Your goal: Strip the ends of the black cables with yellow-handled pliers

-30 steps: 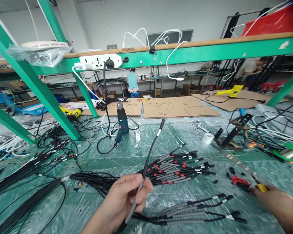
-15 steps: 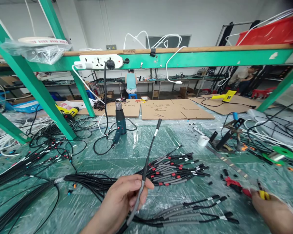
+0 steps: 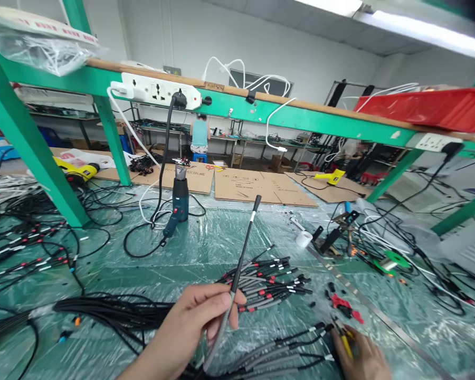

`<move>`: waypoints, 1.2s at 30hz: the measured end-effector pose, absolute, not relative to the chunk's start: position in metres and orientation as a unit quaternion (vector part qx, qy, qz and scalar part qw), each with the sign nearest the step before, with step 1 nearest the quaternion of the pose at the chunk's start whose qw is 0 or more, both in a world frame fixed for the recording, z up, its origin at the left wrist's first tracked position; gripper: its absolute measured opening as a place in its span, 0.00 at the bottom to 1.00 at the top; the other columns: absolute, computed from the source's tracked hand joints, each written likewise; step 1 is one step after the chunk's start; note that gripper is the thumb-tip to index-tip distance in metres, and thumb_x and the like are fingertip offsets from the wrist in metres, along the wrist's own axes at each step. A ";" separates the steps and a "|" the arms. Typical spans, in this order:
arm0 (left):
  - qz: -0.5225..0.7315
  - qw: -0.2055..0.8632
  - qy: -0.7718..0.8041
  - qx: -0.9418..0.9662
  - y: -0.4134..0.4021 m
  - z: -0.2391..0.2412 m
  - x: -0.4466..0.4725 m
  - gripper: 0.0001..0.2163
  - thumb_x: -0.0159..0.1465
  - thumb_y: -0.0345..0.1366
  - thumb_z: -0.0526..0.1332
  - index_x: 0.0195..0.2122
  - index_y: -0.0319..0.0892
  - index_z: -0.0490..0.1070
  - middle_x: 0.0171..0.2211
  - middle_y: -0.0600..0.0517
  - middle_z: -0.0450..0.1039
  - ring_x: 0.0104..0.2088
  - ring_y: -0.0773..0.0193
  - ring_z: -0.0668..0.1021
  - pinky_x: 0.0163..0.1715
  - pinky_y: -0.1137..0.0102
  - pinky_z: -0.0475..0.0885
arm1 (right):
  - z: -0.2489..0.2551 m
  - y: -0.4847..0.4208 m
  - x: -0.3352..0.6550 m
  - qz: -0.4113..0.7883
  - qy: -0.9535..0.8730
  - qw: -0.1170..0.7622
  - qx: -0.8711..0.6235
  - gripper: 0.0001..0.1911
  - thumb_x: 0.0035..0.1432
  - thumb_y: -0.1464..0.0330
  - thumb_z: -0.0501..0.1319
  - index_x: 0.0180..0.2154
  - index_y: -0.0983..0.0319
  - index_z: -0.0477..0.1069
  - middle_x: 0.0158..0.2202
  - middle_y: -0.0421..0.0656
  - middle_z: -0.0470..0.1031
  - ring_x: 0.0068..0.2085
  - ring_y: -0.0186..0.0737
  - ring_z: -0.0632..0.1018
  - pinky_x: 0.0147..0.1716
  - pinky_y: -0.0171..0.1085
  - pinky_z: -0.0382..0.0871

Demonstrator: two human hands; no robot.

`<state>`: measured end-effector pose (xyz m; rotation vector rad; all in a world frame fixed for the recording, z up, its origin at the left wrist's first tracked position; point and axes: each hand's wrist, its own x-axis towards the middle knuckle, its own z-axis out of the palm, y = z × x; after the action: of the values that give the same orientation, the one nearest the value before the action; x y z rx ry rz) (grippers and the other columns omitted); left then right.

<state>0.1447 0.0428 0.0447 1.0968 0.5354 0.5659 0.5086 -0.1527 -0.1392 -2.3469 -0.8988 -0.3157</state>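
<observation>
Head view of a cable workbench. The left hand [image 3: 198, 322] was closed around a single grey-sleeved black cable [image 3: 243, 253], thumb and forefinger pinching the grey sleeve and the other fingers curled under it. The cable's free end, with a white marker band below a black tip, stood up and away from the person, above the plastic-covered table [image 3: 206, 248]. The right hand [image 3: 360, 359], at the lower edge of the view and partly cut off, had its fingers curled about a yellow-handled hand tool [image 3: 345, 343], whose dark nose pointed toward the lower cable group [image 3: 285, 351] lying on the plastic sheet. A fanned bundle of cables with red and white markers [image 3: 269, 279] lay just beyond the left hand, and a red-handled tool [image 3: 342, 303] lay beside it, apart from both hands. A blue heat gun [image 3: 178, 203] stood upright farther back, plugged into the white power strip [image 3: 158, 91] on the green frame. Judged from this arrangement, the held cable was best gripped on the sleeve, as shown, so that the marked end stayed free and visible. Since the tool's nose lay close to the loose cables, it probably needed to be lifted clear of them and brought to the single cable alone.
</observation>
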 end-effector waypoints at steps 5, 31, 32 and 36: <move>0.239 0.825 0.205 0.469 0.060 0.039 0.152 0.12 0.61 0.40 0.63 0.38 0.36 0.80 0.23 0.53 0.71 0.18 0.75 0.60 0.19 0.76 0.54 | -0.131 -0.148 0.490 -0.151 -0.333 0.302 -0.881 0.39 0.47 0.35 0.51 0.38 0.62 0.74 0.40 0.57 0.77 0.46 0.70 0.76 0.47 0.63 0.66; 0.103 0.841 0.153 0.508 0.102 0.024 0.163 0.13 0.60 0.40 0.60 0.33 0.35 0.79 0.16 0.58 0.57 0.18 0.71 0.61 0.18 0.75 0.57 | 0.072 -0.010 0.280 0.297 -0.365 0.619 -0.629 0.17 0.63 0.54 0.61 0.36 0.61 0.76 0.28 0.41 0.74 0.30 0.35 0.72 0.35 0.36 0.65; 0.106 0.823 0.150 0.538 0.105 0.024 0.162 0.13 0.62 0.40 0.59 0.33 0.36 0.78 0.16 0.59 0.56 0.19 0.71 0.61 0.20 0.75 0.58 | 0.067 -0.010 0.281 0.312 -0.357 0.625 -0.620 0.17 0.63 0.54 0.60 0.37 0.61 0.76 0.26 0.41 0.74 0.30 0.36 0.73 0.36 0.37 0.65; 0.097 0.753 0.139 0.635 0.117 0.029 0.154 0.14 0.65 0.44 0.58 0.38 0.39 0.76 0.21 0.59 0.59 0.21 0.71 0.62 0.22 0.75 0.58 | 0.055 -0.011 0.281 0.321 -0.324 0.650 -0.607 0.16 0.62 0.55 0.62 0.39 0.62 0.77 0.29 0.44 0.77 0.33 0.40 0.76 0.40 0.41 0.67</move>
<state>0.1537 0.1174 0.0290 1.3871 0.3043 0.2119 0.2813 -0.0111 0.0555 -1.3798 -0.7370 0.7290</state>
